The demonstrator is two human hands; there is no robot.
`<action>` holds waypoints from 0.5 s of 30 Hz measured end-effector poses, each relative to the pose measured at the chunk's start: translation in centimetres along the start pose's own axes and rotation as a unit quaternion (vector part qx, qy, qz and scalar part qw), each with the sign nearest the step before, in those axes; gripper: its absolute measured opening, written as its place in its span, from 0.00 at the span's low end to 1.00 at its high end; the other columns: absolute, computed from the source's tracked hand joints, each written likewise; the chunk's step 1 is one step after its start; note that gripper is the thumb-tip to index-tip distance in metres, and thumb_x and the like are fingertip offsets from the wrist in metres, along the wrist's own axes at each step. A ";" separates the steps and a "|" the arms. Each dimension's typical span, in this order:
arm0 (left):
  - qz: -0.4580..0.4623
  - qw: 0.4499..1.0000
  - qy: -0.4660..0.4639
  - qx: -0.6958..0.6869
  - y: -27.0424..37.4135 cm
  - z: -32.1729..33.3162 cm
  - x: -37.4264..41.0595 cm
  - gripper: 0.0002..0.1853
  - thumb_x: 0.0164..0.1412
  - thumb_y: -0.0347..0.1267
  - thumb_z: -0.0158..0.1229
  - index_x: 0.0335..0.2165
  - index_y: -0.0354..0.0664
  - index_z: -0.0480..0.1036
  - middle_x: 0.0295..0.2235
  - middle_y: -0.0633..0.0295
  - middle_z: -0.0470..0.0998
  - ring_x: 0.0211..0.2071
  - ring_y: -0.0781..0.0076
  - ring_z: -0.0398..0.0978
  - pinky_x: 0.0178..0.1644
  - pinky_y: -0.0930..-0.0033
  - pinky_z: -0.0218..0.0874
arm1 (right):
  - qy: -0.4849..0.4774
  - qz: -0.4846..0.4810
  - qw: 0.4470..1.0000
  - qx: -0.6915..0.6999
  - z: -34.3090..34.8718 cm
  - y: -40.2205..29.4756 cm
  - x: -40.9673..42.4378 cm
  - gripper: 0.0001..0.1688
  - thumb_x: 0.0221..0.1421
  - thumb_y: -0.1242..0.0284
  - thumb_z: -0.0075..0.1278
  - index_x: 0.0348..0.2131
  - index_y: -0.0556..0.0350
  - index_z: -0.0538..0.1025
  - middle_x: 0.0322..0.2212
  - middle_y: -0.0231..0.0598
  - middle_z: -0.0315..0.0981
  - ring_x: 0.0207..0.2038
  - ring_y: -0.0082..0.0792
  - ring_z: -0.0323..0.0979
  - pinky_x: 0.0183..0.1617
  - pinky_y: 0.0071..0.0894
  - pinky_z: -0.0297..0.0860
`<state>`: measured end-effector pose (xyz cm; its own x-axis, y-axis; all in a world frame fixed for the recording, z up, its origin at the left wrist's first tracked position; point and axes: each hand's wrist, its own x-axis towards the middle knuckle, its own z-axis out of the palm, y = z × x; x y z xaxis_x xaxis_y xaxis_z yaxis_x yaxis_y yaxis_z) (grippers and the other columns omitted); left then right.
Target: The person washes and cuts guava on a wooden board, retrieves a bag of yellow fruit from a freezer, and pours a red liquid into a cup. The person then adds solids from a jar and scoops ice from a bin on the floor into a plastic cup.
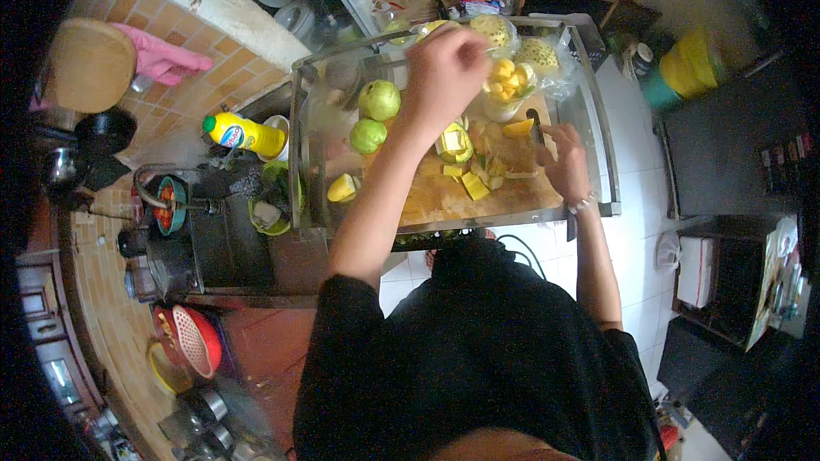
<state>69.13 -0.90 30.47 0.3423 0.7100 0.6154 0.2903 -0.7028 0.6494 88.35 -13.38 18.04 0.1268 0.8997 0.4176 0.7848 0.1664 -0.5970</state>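
Observation:
My left hand (451, 61) is raised, blurred and with bent fingers, beside a clear cup of yellow fruit chunks (509, 83); whether it holds anything is unclear. My right hand (565, 160) is at the right of the wooden cutting board (426, 205), closed round a dark-handled knife (537, 123). Left of the knife lies an orange-yellow fruit slice (517, 129). Cut yellow pieces (474, 186) and peelings lie on the board, near a cut green fruit (454, 143). Two whole green guavas (379, 100) are left of my left forearm, and a cut yellow fruit (344, 188) lies nearer.
Peeled pineapples (538, 54) in clear plastic stand at the back of the metal-framed stand (608, 141). Left of it are a yellow bottle (246, 134), a green basket (272, 224) and a sink (234, 262). A yellow-and-teal object (685, 70) is at the far right.

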 end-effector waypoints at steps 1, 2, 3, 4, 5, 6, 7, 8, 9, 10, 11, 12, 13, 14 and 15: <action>-0.006 0.999 -0.040 -0.006 -0.3 1.1 1.5 0.06 0.46 0.26 0.57 0.28 0.36 0.74 0.23 0.58 0.77 0.25 0.74 0.75 0.31 0.74 0.66 | 0.002 0.010 1.000 0.026 0.3 -0.2 0.5 0.17 0.40 0.81 0.51 0.36 0.59 0.72 0.33 0.48 0.66 0.36 0.49 0.66 0.38 0.38 0.65; -0.014 0.996 -0.090 0.003 -1.1 2.1 2.5 0.06 0.46 0.27 0.57 0.27 0.36 0.75 0.24 0.57 0.77 0.25 0.73 0.75 0.31 0.73 0.66 | 0.007 0.019 0.998 0.053 0.7 -0.6 1.3 0.17 0.40 0.81 0.51 0.36 0.59 0.72 0.33 0.48 0.66 0.36 0.49 0.66 0.38 0.37 0.65; -0.024 0.990 -0.138 0.014 -1.8 2.8 3.0 0.07 0.47 0.28 0.57 0.27 0.36 0.75 0.24 0.56 0.77 0.25 0.72 0.75 0.31 0.72 0.66 | 0.009 0.027 0.996 0.082 1.0 -0.9 2.2 0.17 0.40 0.82 0.51 0.36 0.58 0.72 0.33 0.47 0.66 0.36 0.48 0.66 0.38 0.36 0.65; -0.004 0.988 -0.147 0.035 -1.6 2.8 3.0 0.07 0.47 0.29 0.57 0.27 0.36 0.75 0.25 0.55 0.77 0.26 0.72 0.76 0.31 0.72 0.66 | 0.006 0.045 0.997 0.061 0.8 -0.9 2.7 0.22 0.39 0.79 0.54 0.40 0.57 0.71 0.36 0.45 0.66 0.37 0.44 0.66 0.39 0.34 0.66; -0.041 0.988 -0.142 0.049 -1.4 2.5 2.7 0.08 0.47 0.29 0.57 0.29 0.36 0.75 0.25 0.53 0.77 0.25 0.70 0.76 0.31 0.71 0.67 | 0.024 0.033 0.996 0.084 0.7 -1.3 3.4 0.25 0.39 0.78 0.56 0.42 0.55 0.69 0.37 0.44 0.65 0.39 0.42 0.66 0.39 0.34 0.66; -0.024 0.996 -0.077 0.034 -1.8 1.8 2.2 0.08 0.48 0.28 0.57 0.29 0.36 0.75 0.24 0.56 0.77 0.23 0.72 0.75 0.29 0.72 0.66 | 0.039 0.023 0.993 0.110 0.2 -2.5 4.1 0.29 0.38 0.76 0.57 0.44 0.54 0.68 0.39 0.43 0.64 0.40 0.40 0.65 0.39 0.33 0.66; -0.009 1.000 -0.010 0.020 -2.2 0.9 1.4 0.07 0.49 0.28 0.56 0.29 0.36 0.75 0.22 0.58 0.77 0.20 0.74 0.74 0.27 0.73 0.66 | 0.051 0.015 0.989 0.135 -0.1 -3.5 4.6 0.32 0.38 0.75 0.59 0.46 0.53 0.67 0.40 0.42 0.64 0.41 0.39 0.65 0.40 0.33 0.66; -0.056 0.997 0.050 -0.023 -2.3 -0.6 0.4 0.07 0.50 0.28 0.57 0.29 0.36 0.75 0.20 0.61 0.76 0.18 0.78 0.71 0.24 0.75 0.64 | 0.038 -0.014 0.991 0.129 0.2 -3.8 5.2 0.42 0.34 0.72 0.63 0.51 0.53 0.62 0.43 0.41 0.61 0.45 0.37 0.62 0.42 0.33 0.66; -0.100 0.986 0.113 -0.070 -2.2 -2.2 -0.8 0.06 0.51 0.28 0.57 0.29 0.36 0.75 0.18 0.64 0.76 0.16 0.81 0.68 0.21 0.77 0.62 | 0.065 -0.033 0.992 0.103 0.4 -3.6 5.4 0.43 0.34 0.72 0.63 0.51 0.55 0.61 0.43 0.41 0.62 0.46 0.37 0.62 0.42 0.33 0.66; -0.176 0.975 0.116 -0.069 -2.2 -4.7 -2.1 0.06 0.51 0.29 0.58 0.26 0.36 0.75 0.17 0.69 0.73 0.14 0.88 0.62 0.17 0.82 0.54 | 0.091 -0.054 0.991 0.085 1.1 -3.5 5.6 0.44 0.34 0.72 0.63 0.51 0.56 0.61 0.43 0.41 0.62 0.46 0.37 0.61 0.43 0.32 0.65; -0.258 0.956 0.131 -0.058 -1.2 -7.0 -3.9 0.09 0.51 0.30 0.59 0.19 0.38 0.72 0.12 0.73 0.67 0.13 0.90 0.57 0.14 0.83 0.47 | 0.117 -0.076 0.988 0.068 1.7 -3.5 5.7 0.45 0.33 0.72 0.64 0.51 0.58 0.60 0.43 0.42 0.62 0.47 0.38 0.61 0.43 0.32 0.65; -0.218 0.962 0.163 0.026 -2.3 -10.3 -6.8 0.13 0.51 0.32 0.59 0.15 0.41 0.68 0.11 0.75 0.63 0.12 0.90 0.55 0.14 0.82 0.44 | 0.151 -0.086 0.984 0.041 1.4 -5.7 5.4 0.38 0.38 0.74 0.61 0.49 0.59 0.62 0.43 0.43 0.62 0.47 0.36 0.61 0.44 0.32 0.65; -0.175 0.959 0.189 0.115 -4.0 -12.9 -10.3 0.18 0.52 0.33 0.59 0.12 0.44 0.63 0.10 0.77 0.59 0.12 0.90 0.53 0.13 0.81 0.40 | 0.191 -0.095 0.977 0.017 0.9 -7.5 4.5 0.32 0.43 0.76 0.58 0.48 0.60 0.63 0.43 0.44 0.62 0.48 0.35 0.62 0.45 0.31 0.65; -0.252 0.928 0.270 0.045 -4.5 -14.9 -12.6 0.21 0.53 0.37 0.58 0.11 0.47 0.59 0.09 0.77 0.55 0.11 0.89 0.51 0.12 0.80 0.38 | 0.228 -0.120 0.962 0.085 1.4 -8.4 3.8 0.23 0.45 0.78 0.55 0.43 0.61 0.66 0.40 0.45 0.64 0.42 0.33 0.65 0.40 0.29 0.66; -0.317 0.883 0.345 -0.028 -4.7 -16.6 -14.7 0.24 0.54 0.40 0.56 0.10 0.49 0.55 0.08 0.77 0.52 0.10 0.87 0.49 0.12 0.78 0.36 | 0.265 -0.134 0.942 0.154 2.1 -9.3 3.1 0.14 0.48 0.80 0.52 0.37 0.62 0.68 0.36 0.46 0.66 0.36 0.31 0.69 0.35 0.27 0.68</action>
<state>47.89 -7.29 25.82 -0.5056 0.8307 0.2331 0.1773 -0.1643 0.9703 80.17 -11.30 23.41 0.2980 0.4948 0.8163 0.6291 0.5414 -0.5578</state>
